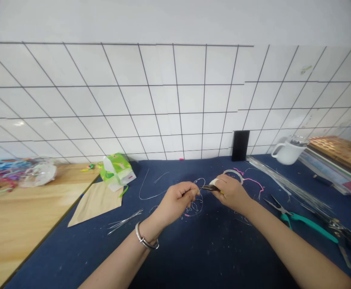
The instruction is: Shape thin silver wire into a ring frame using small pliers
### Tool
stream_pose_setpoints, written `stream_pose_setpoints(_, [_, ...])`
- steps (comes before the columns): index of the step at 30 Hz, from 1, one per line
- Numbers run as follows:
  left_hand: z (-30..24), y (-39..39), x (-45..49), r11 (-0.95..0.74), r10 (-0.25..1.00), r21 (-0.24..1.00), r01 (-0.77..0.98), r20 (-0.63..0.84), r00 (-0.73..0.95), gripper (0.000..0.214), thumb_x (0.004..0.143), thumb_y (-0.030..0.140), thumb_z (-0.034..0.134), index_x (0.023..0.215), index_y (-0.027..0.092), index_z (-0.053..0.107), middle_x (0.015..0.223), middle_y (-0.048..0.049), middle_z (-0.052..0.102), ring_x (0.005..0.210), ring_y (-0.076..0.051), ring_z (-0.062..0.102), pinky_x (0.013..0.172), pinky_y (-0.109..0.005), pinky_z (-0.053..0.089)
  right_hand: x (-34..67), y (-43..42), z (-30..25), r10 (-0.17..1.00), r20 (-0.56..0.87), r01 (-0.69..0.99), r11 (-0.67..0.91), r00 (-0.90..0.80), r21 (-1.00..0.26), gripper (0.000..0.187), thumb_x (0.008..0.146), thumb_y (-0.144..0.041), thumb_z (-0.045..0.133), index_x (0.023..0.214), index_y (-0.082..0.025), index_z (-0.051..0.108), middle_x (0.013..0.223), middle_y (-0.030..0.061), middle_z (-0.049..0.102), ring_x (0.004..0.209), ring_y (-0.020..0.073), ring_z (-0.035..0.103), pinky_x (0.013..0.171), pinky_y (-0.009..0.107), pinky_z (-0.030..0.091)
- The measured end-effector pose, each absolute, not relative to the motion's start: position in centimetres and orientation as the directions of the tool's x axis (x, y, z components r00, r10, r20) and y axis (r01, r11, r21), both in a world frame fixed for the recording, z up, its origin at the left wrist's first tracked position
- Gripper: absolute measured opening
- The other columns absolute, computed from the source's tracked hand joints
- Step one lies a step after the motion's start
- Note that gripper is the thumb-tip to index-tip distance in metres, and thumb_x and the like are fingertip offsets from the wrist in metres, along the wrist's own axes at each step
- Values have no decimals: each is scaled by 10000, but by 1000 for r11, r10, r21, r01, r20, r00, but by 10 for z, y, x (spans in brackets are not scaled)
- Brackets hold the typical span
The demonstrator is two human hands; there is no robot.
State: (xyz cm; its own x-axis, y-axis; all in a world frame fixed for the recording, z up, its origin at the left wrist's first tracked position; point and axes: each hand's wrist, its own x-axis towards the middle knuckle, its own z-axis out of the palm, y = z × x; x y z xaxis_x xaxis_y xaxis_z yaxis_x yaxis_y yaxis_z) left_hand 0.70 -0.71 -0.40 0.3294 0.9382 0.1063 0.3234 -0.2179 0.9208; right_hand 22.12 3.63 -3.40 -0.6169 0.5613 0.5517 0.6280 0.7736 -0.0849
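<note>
Blue cloth [193,249] covered bench, near edge free of clutter. Head view: left hand [175,200] pinched thin wire [197,192]; right hand [231,192] closed on small dark tool [209,187], tip meeting wire between hands, above cloth centre. Wire loops [151,188] lay behind hands. Teal pliers [301,218] rested right, well apart. Wire rods [286,184] ran toward right edge. Wooden top [19,216] adjoined cloth left; paper [95,202] lay at seam. Tiled wall [163,100] closed off back.

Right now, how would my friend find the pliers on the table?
Look at the dark blue cloth covering the table, then go to its right side, past the right hand. The pliers lie flat there, the only tool with bright teal handles, beside a bundle of thin silver wires.
</note>
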Motion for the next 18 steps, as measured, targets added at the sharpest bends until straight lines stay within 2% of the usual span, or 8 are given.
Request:
stream_pose_setpoints(4, [-7,-7,7,-243,932,917,314,132,336,174,835,231,424,796,166,581,658,14,506,535,-88,473,499,-198,371,220,35,-31,591,516,607,778,-620,-160,176,863,-303,473,771,-162,527,714,37,541,683,142,488,608,252,378])
stream_pose_setpoints(9, [-11,-4,8,-173,954,952,251,98,282,178,845,258,424,807,161,567,635,20,500,498,-72,444,474,-183,345,217,33,-28,617,513,640,752,-597,-159,227,867,-360,459,759,-168,515,721,40,534,687,148,477,611,257,374])
stream_pose_setpoints(13, [-12,-1,8,-143,970,964,226,92,224,189,846,282,432,816,160,572,627,23,494,482,-65,428,452,-172,317,216,32,-28,617,521,674,732,-590,-103,178,868,-305,455,792,-161,526,751,55,541,728,166,484,657,286,384])
stream_pose_setpoints(18, [-13,-1,7,-140,968,962,234,83,235,204,851,299,427,812,165,575,628,23,499,490,-68,437,461,-174,322,217,32,-29,558,551,689,723,-620,43,134,852,-234,453,831,-143,548,765,76,540,756,192,472,694,328,383])
